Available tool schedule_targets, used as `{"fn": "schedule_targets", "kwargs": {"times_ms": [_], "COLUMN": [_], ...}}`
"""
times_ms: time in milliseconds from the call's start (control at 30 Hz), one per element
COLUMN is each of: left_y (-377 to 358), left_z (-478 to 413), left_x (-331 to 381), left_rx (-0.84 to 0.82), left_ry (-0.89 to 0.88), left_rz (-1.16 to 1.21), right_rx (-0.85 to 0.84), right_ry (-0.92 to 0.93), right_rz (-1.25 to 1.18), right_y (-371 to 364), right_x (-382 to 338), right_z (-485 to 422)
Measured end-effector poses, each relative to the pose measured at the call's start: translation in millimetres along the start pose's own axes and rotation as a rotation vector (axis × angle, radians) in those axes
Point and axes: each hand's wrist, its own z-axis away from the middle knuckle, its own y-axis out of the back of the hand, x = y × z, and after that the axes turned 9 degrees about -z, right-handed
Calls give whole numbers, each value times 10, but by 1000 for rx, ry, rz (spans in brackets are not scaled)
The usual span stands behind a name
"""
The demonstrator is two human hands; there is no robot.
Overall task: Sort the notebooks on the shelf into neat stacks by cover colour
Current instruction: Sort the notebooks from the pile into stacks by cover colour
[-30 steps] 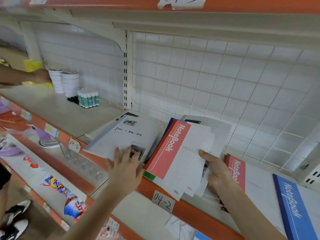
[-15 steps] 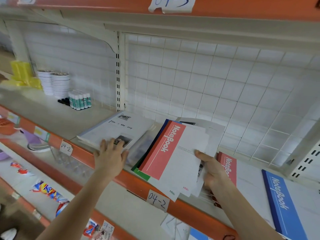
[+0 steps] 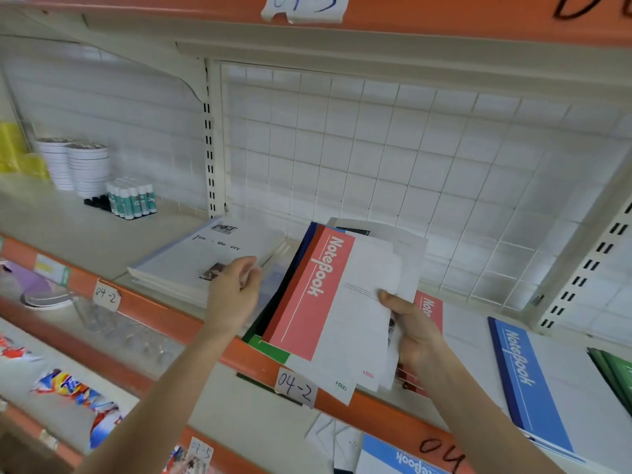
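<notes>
My right hand (image 3: 415,331) grips a fanned bundle of notebooks (image 3: 345,302) by its right edge, tilted over the shelf's orange front rail (image 3: 164,318). A red-and-white "NoteBook" cover lies on top, with dark blue, red and green covers showing below it. My left hand (image 3: 236,292) sits at the near right corner of a grey "Time Memory" notebook stack (image 3: 201,254), its fingers curled over that corner. Under my right hand lies a red notebook stack (image 3: 430,307). To the right a blue notebook (image 3: 523,371) lies flat, and green notebooks (image 3: 615,374) show at the frame's edge.
Glue sticks (image 3: 133,200), stacked white tape rolls (image 3: 85,165) and yellow items (image 3: 13,148) stand on the left shelf bay. A wire grid backs the shelf. A paper label "04-2" (image 3: 295,386) hangs on the rail. Another blue notebook (image 3: 403,456) lies on the lower shelf.
My left hand slid the grey notebook stack back onto the shelf, then moved right and curled its fingers at the stack's corner. The right hand has kept hold of the fanned bundle.
</notes>
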Motion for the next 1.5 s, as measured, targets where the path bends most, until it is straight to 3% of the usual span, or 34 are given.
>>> {"fn": "schedule_targets", "kwargs": {"times_ms": [167,467,733,1100,1333,1500], "left_y": [-28,22,-78,172,491,516], "left_z": [37,160,218,70,-40,-119], "left_x": [260,388,456,403,76,-250], "left_rx": [-553,-700,-593,-512,-329,23], "left_ry": [430,507,510,469,530,592], "left_rz": [523,717,685,875,785,785], "right_rx": [-66,75,74,80,74,85], "right_ry": [-44,-27,-164,-171,-94,-93], "right_rz": [-37,-28,152,102,128,149], "right_y": [49,92,151,116,-158,-292], "right_x": [-13,-56,-181,-84,101,278], "right_z": [86,145,164,104,-58,-216]}}
